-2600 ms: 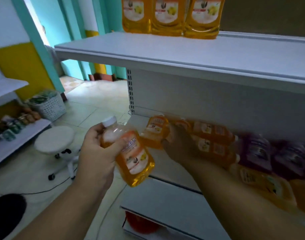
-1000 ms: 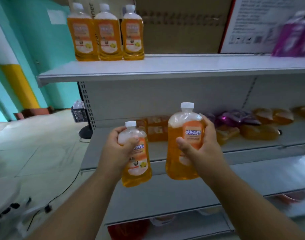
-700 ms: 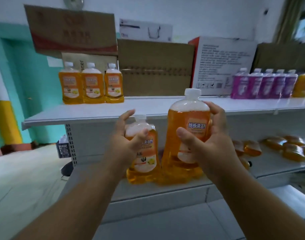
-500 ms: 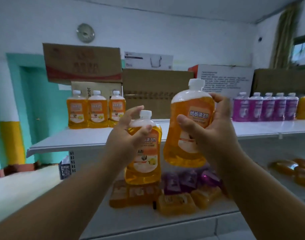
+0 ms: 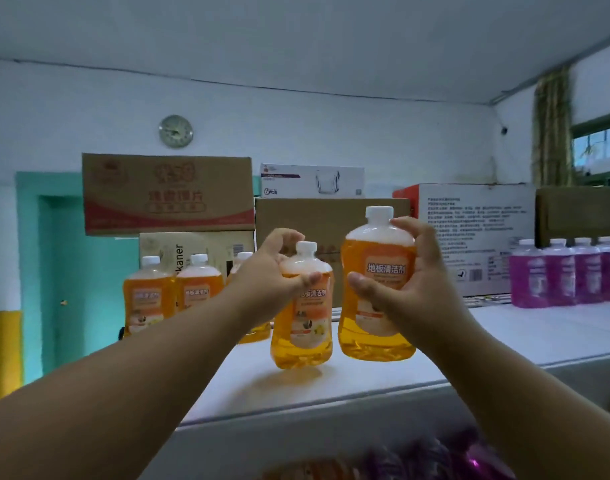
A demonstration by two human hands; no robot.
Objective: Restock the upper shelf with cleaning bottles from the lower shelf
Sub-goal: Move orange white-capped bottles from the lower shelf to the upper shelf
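My left hand (image 5: 265, 271) grips an orange cleaning bottle (image 5: 302, 327) with a white cap by its shoulder. My right hand (image 5: 411, 285) grips a second, larger-looking orange bottle (image 5: 376, 306) round its body. Both bottles are upright, just above the white upper shelf (image 5: 487, 344), side by side near its middle. Three orange bottles (image 5: 172, 296) stand in a row on the shelf to the left, partly hidden by my left arm. Purple bottles (image 5: 566, 275) stand in a row at the right.
Cardboard boxes (image 5: 168, 192) are stacked behind the bottles along the shelf's back. Blurred purple and orange bottles (image 5: 435, 459) lie on the lower shelf at the bottom edge. A teal door and a wall clock (image 5: 175, 130) are at the left.
Both hands have lifted the two orange bottles from the lower shelf up over the upper shelf. The view has risen with them.
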